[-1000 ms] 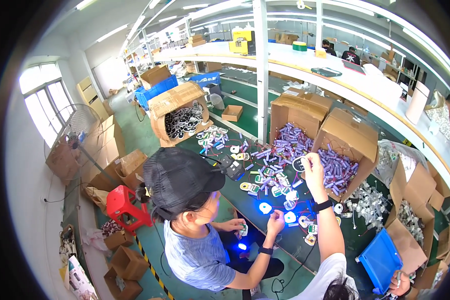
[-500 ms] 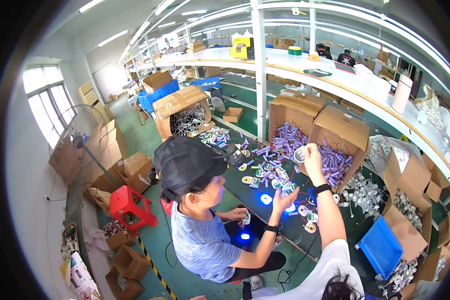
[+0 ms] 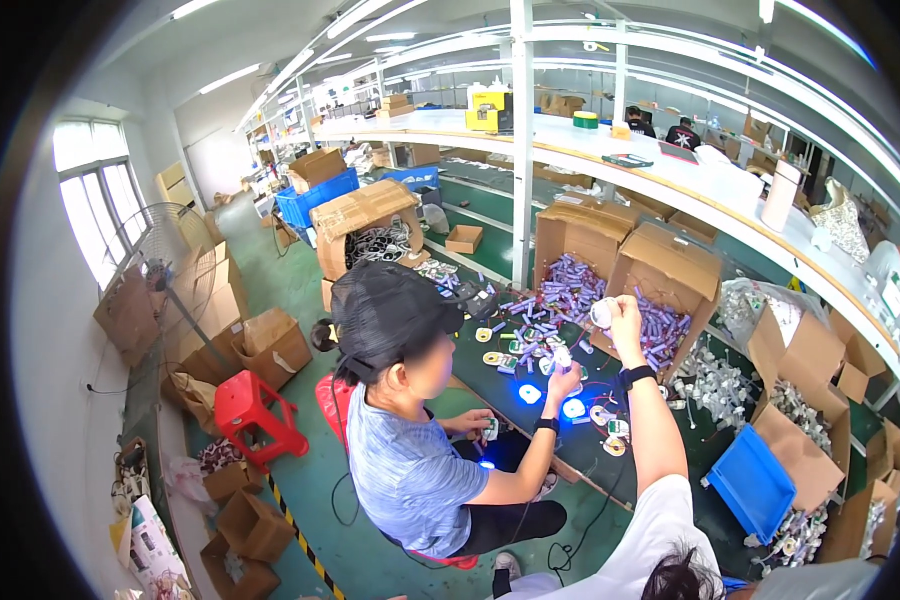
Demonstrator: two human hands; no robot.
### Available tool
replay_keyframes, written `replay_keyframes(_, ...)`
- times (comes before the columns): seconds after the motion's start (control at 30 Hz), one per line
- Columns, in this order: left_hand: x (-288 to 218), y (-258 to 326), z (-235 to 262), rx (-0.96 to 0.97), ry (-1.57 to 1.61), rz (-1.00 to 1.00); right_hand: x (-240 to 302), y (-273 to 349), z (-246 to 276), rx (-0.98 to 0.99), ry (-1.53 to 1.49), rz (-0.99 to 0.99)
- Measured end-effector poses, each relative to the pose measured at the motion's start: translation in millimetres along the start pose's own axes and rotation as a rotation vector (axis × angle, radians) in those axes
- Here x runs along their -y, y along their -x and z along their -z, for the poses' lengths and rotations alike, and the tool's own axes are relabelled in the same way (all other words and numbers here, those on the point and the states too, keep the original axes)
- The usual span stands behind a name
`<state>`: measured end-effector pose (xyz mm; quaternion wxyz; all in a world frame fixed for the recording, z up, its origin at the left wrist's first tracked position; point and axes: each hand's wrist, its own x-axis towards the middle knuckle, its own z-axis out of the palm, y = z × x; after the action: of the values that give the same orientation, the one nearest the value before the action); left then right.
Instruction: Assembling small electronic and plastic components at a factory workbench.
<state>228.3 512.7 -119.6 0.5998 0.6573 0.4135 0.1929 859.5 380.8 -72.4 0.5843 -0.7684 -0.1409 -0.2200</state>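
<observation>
One left hand (image 3: 627, 320) raised, gripping white roll (image 3: 602, 312) — co-worker (image 3: 410, 470) beside

You work at a long dark green bench (image 3: 515, 395). On it lie many small purple cylinders (image 3: 545, 315), some flat round reels (image 3: 490, 357) and two small lamps glowing blue (image 3: 530, 393). Open cardboard boxes (image 3: 670, 290) full of the purple cylinders stand tilted at the far edge of the bench, and clear bags (image 3: 715, 380) of white parts lie at the right.
</observation>
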Motion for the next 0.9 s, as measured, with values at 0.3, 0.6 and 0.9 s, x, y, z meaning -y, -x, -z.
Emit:
replay_keyframes(0.3,-1.9,3.0,10.2,-0.026,-0.027,0.009,-6.5,-2.0,-14.9,-0.016,-0.027,0.046)
replay_keyframes(0.6,10.0,-0.3,19.0,-0.043,-0.061,-0.045,-21.9,-9.5,-29.8,-0.051,-0.069,0.166)
replay_keyframes(0.9,7.3,0.4,24.1,-0.054,0.030,0.050,16.9,3.0,-26.4,0.020,-0.128,-0.055)
